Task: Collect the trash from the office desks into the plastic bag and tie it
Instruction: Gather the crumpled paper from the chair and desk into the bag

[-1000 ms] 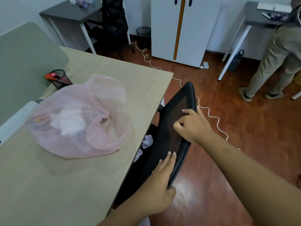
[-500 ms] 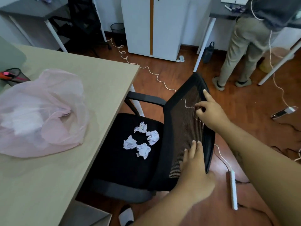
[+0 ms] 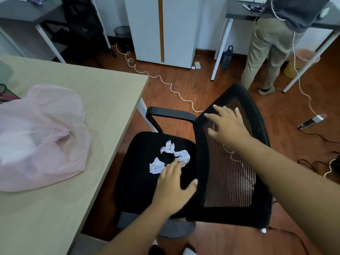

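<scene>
Left hand moved off backrest over crumpled papers, grip open; right hand spread on backrest.

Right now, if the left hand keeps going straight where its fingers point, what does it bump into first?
Probably the crumpled paper balls on the chair seat; the left hand has its fingertips right at them, though height above is unclear.

Left hand reaches forward and low, palm down, fingers spread, nothing in it. Right hand farther and to the right, arm stretched out, fingers splayed, palm down, empty.
</scene>
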`<act>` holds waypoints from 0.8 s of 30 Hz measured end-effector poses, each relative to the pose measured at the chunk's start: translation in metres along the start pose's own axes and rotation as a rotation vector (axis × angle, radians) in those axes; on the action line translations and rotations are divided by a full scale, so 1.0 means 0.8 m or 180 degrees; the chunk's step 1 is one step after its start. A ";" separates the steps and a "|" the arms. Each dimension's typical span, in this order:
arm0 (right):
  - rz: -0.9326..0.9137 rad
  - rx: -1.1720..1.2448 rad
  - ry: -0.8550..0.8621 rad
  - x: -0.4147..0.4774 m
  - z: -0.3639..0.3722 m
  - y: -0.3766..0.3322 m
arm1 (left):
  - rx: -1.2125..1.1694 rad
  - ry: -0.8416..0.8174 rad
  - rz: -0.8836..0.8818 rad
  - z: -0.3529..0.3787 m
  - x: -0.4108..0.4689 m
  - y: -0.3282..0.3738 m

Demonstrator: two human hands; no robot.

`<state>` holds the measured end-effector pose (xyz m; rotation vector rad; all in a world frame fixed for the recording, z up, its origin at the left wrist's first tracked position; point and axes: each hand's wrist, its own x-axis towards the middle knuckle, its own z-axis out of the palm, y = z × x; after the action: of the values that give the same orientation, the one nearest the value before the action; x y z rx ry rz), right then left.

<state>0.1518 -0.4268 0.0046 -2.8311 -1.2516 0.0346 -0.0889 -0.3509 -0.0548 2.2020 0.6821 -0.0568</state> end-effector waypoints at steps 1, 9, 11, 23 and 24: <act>-0.0030 0.0100 -0.0192 0.005 0.008 -0.017 | 0.0131 0.0030 -0.0142 -0.011 0.007 -0.027; 0.0244 0.0318 -0.1434 0.019 0.130 -0.064 | 0.1274 -0.0299 -0.0750 -0.043 0.077 -0.144; 0.0185 0.0269 -0.1656 0.029 0.164 -0.067 | 0.1413 -0.0352 -0.0729 -0.030 0.094 -0.154; -0.0622 -0.0465 -0.2215 0.134 0.398 -0.072 | 0.1362 -0.0867 -0.0817 0.129 0.221 -0.251; -0.0699 -0.0541 -0.2267 0.142 0.411 -0.075 | 0.1374 -0.0902 -0.0810 0.140 0.228 -0.259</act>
<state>0.1712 -0.2920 -0.3206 -2.8909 -1.7347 1.0515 -0.0145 -0.2399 -0.3211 2.4276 0.8416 -0.6905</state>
